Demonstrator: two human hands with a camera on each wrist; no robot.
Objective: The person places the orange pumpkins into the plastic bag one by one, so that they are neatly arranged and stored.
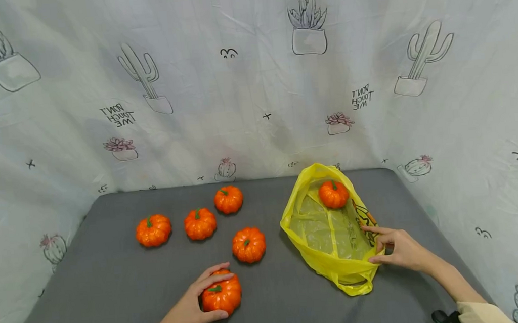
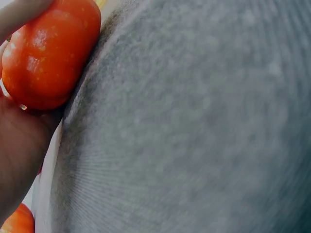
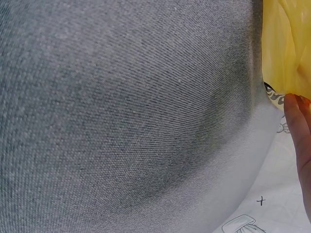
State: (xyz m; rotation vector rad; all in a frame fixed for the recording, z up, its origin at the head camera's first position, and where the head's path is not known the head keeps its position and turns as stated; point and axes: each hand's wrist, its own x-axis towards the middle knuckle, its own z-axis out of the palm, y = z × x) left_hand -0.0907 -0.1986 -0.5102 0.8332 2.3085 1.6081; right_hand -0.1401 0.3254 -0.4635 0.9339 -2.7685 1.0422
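My left hand [image 1: 189, 308] grips a small orange pumpkin [image 1: 228, 294] with a green stem, near the front of the table. Fingers curve over its far side and the thumb lies along the near side. In the left wrist view this pumpkin [image 2: 53, 53] sits against the palm, close to the grey surface. On the right, a yellow plastic bag [image 1: 324, 263] lies with its mouth spread wide. One pumpkin [image 1: 333, 194] is inside it, toward the back. My right hand [image 1: 403, 249] holds the bag's right rim between thumb and fingers; the right wrist view shows only part of that hand [image 3: 302, 141].
Several more pumpkins stand on the grey table [image 1: 114, 294]: one at the left [image 1: 154, 230], others in the middle, the nearest [image 1: 249, 245] just beyond my left hand. A white printed cloth [image 1: 243, 81] hangs behind and along both sides.
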